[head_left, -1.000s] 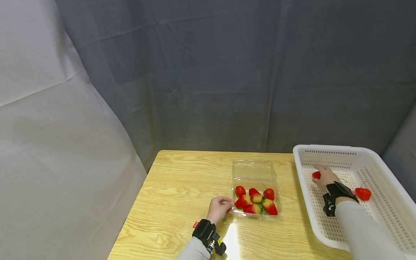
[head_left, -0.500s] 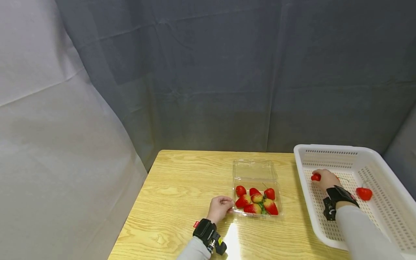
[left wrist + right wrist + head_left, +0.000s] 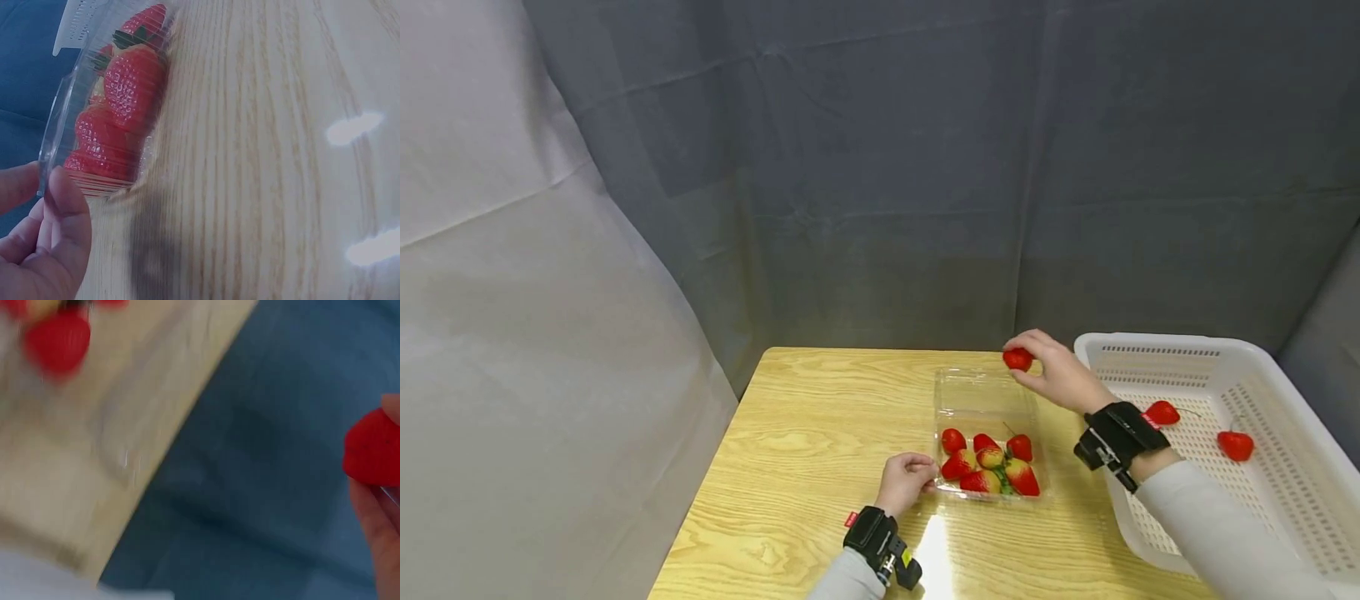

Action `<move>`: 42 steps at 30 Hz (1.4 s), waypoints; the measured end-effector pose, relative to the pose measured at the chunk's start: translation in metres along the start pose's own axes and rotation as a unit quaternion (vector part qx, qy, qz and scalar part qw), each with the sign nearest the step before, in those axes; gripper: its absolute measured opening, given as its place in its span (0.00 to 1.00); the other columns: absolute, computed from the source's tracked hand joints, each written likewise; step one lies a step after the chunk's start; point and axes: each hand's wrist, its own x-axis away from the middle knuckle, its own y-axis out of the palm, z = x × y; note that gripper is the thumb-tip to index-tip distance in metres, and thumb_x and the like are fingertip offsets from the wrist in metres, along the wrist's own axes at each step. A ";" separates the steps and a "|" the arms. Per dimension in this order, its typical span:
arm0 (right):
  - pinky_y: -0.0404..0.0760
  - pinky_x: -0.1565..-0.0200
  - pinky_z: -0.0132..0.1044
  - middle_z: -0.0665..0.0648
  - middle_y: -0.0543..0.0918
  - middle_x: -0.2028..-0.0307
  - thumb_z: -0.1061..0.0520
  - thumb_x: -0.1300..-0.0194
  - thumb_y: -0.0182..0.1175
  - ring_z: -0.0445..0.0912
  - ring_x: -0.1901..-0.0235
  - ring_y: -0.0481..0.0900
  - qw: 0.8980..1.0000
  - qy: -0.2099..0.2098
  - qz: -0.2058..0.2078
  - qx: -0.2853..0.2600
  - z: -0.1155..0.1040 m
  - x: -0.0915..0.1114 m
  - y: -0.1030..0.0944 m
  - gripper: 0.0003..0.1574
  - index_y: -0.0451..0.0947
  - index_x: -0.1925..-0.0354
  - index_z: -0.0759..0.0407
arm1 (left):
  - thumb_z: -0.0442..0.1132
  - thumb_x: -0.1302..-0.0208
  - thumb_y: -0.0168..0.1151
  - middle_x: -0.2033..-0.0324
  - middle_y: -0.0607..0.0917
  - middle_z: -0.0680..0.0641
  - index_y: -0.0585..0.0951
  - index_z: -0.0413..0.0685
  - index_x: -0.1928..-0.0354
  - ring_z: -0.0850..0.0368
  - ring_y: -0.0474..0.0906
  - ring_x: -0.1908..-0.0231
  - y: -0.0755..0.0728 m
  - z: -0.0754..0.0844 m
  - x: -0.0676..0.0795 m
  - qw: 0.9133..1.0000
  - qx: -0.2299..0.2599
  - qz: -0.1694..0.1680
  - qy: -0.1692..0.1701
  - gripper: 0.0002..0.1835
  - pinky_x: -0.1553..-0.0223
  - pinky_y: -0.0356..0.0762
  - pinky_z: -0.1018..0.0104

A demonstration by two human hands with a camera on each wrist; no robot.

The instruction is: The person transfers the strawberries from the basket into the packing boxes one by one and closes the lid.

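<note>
My right hand (image 3: 1056, 375) pinches a red cherry (image 3: 1017, 359) between thumb and fingers, above the raised far corner of a clear plastic clamshell box (image 3: 981, 392). In the right wrist view the cherry shows smooth and rounded at the right edge, partly covered by fingertips (image 3: 369, 512). My left hand (image 3: 906, 483) pinches the box's near left rim; the left wrist view shows thumb and finger on the clear edge (image 3: 57, 122). Inside the box lie several red-and-yellow strawberries (image 3: 1021, 477), a stemmed cherry (image 3: 1019, 447) and another round red fruit (image 3: 953, 440).
A white perforated basket (image 3: 1138, 533) stands at the right, its wall rising beside the right forearm. Two stemmed cherries, one nearer (image 3: 1162, 412) and one farther right (image 3: 1236, 446), lie in it. Grey cloth (image 3: 880, 208) hangs behind the wooden table (image 3: 820, 417).
My right hand has lifted the cherry out of the basket and carried it left to the box's lid, uncovering another cherry in the basket. The left hand has stayed on the rim.
</note>
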 end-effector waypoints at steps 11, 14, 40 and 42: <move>0.79 0.55 0.43 0.56 0.77 0.59 0.62 0.48 0.66 0.48 0.60 0.76 0.970 -0.005 -0.243 0.001 -0.022 0.019 0.087 0.19 0.76 0.56 0.63 | 0.28 0.46 0.61 0.79 0.81 0.48 0.79 0.29 0.66 0.61 0.78 0.81 0.003 0.000 0.001 1.000 0.003 0.001 0.003 0.07 0.77 0.81 0.67; 0.78 0.55 0.44 0.57 0.78 0.60 0.61 0.49 0.66 0.50 0.60 0.76 0.965 -0.006 -0.262 0.011 -0.019 0.026 0.100 0.18 0.77 0.58 0.63 | 0.27 0.45 0.61 0.78 0.81 0.46 0.78 0.25 0.64 0.61 0.77 0.81 0.003 0.010 0.009 1.000 0.001 -0.002 0.017 0.08 0.77 0.80 0.67; 0.62 0.52 0.66 0.79 0.58 0.46 0.66 0.42 0.53 0.73 0.49 0.58 0.972 0.220 0.044 0.072 0.092 0.048 -0.018 0.28 0.61 0.43 0.72 | 0.29 0.46 0.62 0.79 0.80 0.49 0.80 0.31 0.65 0.58 0.79 0.80 -0.001 -0.002 0.000 1.000 -0.004 0.001 -0.002 0.07 0.75 0.82 0.64; 0.62 0.54 0.67 0.81 0.57 0.46 0.64 0.43 0.54 0.75 0.50 0.57 0.962 0.257 -0.003 0.091 0.111 0.066 -0.019 0.31 0.59 0.42 0.74 | 0.29 0.46 0.62 0.79 0.80 0.49 0.80 0.31 0.65 0.57 0.79 0.79 -0.002 -0.001 0.001 1.000 -0.009 0.001 -0.006 0.07 0.75 0.82 0.63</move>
